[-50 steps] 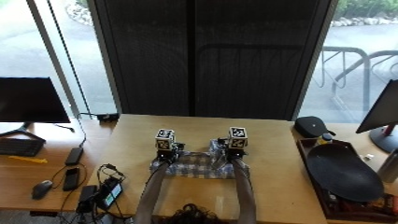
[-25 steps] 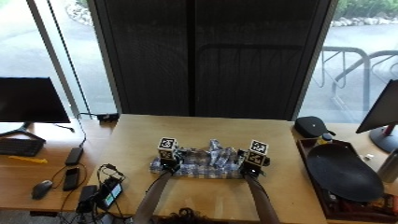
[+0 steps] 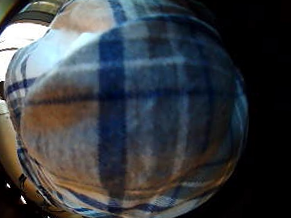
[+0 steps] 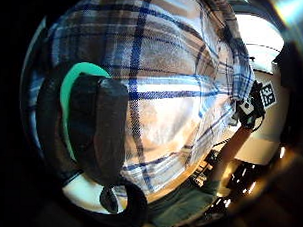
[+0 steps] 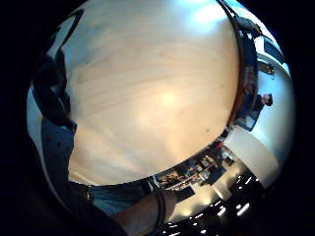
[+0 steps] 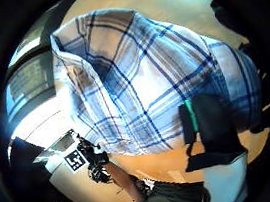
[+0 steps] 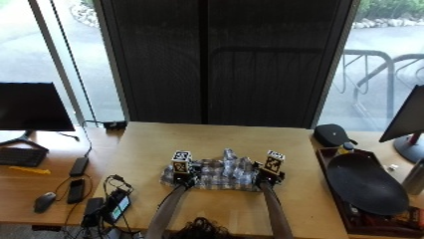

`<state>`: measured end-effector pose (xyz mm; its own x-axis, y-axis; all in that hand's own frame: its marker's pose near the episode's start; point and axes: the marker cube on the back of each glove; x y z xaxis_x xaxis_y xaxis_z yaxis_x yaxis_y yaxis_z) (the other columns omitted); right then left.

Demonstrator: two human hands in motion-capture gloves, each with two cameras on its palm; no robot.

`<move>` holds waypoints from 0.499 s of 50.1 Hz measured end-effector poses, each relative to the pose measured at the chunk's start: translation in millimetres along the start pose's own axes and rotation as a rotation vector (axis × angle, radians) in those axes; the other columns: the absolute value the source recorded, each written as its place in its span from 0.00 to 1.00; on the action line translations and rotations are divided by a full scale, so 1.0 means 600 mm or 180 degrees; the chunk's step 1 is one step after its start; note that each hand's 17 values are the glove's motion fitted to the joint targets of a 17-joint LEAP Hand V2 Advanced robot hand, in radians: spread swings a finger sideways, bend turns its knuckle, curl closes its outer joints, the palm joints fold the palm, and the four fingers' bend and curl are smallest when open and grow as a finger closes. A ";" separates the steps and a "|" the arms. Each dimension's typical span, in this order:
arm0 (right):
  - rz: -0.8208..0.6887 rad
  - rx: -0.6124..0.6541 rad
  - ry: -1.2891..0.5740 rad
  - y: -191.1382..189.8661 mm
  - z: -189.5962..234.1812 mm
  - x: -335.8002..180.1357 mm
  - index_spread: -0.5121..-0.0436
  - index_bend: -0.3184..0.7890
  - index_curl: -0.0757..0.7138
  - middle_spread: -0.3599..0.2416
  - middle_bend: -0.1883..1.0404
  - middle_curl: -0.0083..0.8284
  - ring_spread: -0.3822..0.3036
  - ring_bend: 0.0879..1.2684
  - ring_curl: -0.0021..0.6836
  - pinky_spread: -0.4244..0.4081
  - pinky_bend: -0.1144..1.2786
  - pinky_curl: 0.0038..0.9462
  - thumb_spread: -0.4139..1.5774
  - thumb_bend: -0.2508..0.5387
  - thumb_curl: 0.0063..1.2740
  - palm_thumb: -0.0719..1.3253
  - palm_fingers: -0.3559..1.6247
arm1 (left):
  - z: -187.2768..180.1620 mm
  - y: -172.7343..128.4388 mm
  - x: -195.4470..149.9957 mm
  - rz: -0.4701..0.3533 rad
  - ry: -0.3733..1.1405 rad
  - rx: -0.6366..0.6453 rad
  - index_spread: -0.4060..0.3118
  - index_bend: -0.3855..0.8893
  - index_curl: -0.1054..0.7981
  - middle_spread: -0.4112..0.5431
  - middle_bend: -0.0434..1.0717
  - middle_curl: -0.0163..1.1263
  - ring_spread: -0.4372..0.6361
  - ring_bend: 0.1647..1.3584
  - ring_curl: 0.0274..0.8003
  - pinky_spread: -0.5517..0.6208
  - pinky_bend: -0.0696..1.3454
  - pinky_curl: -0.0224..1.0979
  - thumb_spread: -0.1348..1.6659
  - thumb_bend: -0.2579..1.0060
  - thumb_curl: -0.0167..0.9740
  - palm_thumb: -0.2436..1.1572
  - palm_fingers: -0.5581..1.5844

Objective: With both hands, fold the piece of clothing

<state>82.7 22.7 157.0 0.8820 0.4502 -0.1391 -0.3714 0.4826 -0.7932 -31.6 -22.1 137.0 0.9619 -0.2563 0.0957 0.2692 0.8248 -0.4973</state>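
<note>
i saw that my right hand [image 7: 270, 175] had slid outward from half a second earlier, away from the left hand [image 7: 183, 175], and the plaid shirt [image 7: 222, 174] had been drawn wider between them. i took that as spreading the cloth flat before the first fold, so the folding itself looked not yet begun. the shirt lay bunched on the wooden table [image 7: 218, 144], toward the near edge, right in front of me. its long axis ran left to right across the table, from one hand to the other; a rumpled peak stood up near the middle, and i could not tell which end was the collar. my left thumb [image 4: 98, 136] pressed onto the fabric, so that hand was pinching the shirt. my right thumb [image 6: 207, 131] lay against the cloth edge likewise, gripping it.
</note>
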 end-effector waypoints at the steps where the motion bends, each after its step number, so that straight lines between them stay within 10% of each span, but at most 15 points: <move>1: -0.0067 -0.0107 -0.0006 0.003 0.001 -0.004 0.75 0.25 0.08 0.54 0.52 0.52 0.29 0.76 0.68 0.24 0.81 0.43 0.85 0.45 0.27 0.49 0.61 | 0.000 -0.003 -0.002 -0.0012 -0.0034 0.0050 0.39 0.46 0.53 0.52 0.19 0.31 0.73 0.26 0.41 0.77 0.47 0.32 0.88 0.19 0.20 0.27 0.32; 8: -0.0613 -0.0352 -0.0277 0.018 -0.019 -0.028 0.69 0.31 0.11 0.39 0.55 0.55 0.23 0.76 0.66 0.16 0.73 0.40 0.85 0.55 0.31 0.64 0.72 | 0.001 -0.011 -0.002 -0.0002 -0.0044 0.0143 0.39 0.45 0.55 0.51 0.19 0.31 0.72 0.26 0.40 0.78 0.45 0.32 0.88 0.19 0.20 0.24 0.32; 15: -0.2170 -0.1257 -0.1091 0.106 -0.113 -0.080 0.61 0.34 0.16 0.31 0.55 0.57 0.22 0.73 0.68 0.13 0.69 0.40 0.82 0.58 0.34 0.74 0.75 | 0.001 -0.004 0.000 -0.0070 -0.0054 0.0000 0.38 0.45 0.56 0.50 0.19 0.31 0.72 0.25 0.40 0.80 0.43 0.32 0.88 0.20 0.20 0.23 0.32; 20: -0.1584 0.0023 -0.1093 0.142 -0.212 -0.126 0.57 0.36 0.19 0.29 0.53 0.57 0.22 0.71 0.68 0.12 0.66 0.39 0.78 0.54 0.35 0.75 0.76 | 0.001 -0.023 0.002 0.0018 -0.0043 0.0207 0.38 0.45 0.56 0.50 0.19 0.31 0.72 0.25 0.40 0.81 0.42 0.31 0.88 0.20 0.20 0.22 0.32; 25: -0.0770 0.0872 -0.0914 -0.033 -0.210 -0.200 0.54 0.36 0.22 0.28 0.51 0.57 0.22 0.68 0.68 0.12 0.64 0.39 0.73 0.48 0.37 0.76 0.76 | -0.002 -0.019 0.002 -0.0031 -0.0052 0.0193 0.38 0.45 0.57 0.50 0.19 0.31 0.73 0.26 0.39 0.81 0.42 0.31 0.88 0.20 0.21 0.22 0.32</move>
<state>20.6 -135.4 114.9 0.8511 0.4714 0.2310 -0.2618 0.7626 -0.5915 -33.6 -32.4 141.4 0.9597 -0.2565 0.1145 0.2804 0.8515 -0.4431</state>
